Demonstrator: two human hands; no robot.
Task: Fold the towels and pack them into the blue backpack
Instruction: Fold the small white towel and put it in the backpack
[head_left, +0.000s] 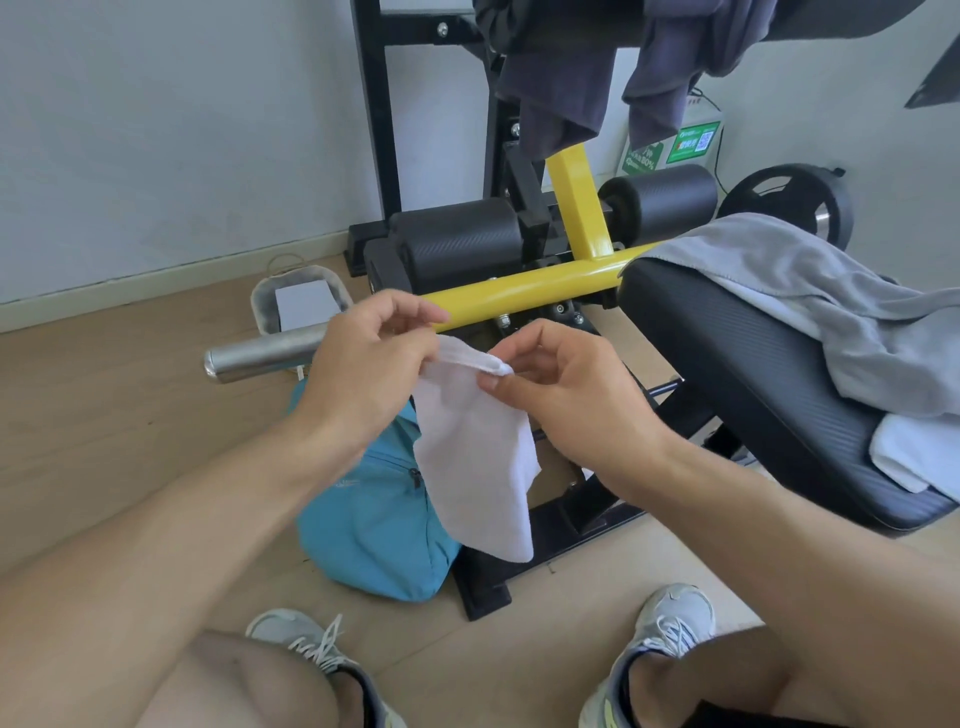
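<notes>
A small white towel (475, 462) hangs in the air in front of me, folded over at its top edge. My left hand (371, 364) pinches the top left of it and my right hand (566, 382) pinches the top right corner between thumb and fingers. Below and behind the towel, the blue backpack (371, 525) lies on the wooden floor, against the base of the machine. A large grey towel (810, 296) is draped over the black padded bench (753, 374) at the right. Another white towel (914, 452) lies on the bench near the right edge.
A yellow and black exercise machine (530, 291) stands behind the hands, with a steel bar (260, 356) jutting left. A small basket (298, 301) sits on the floor by the wall. Dark clothes (571, 78) hang above. My two shoes (670, 623) are at the bottom.
</notes>
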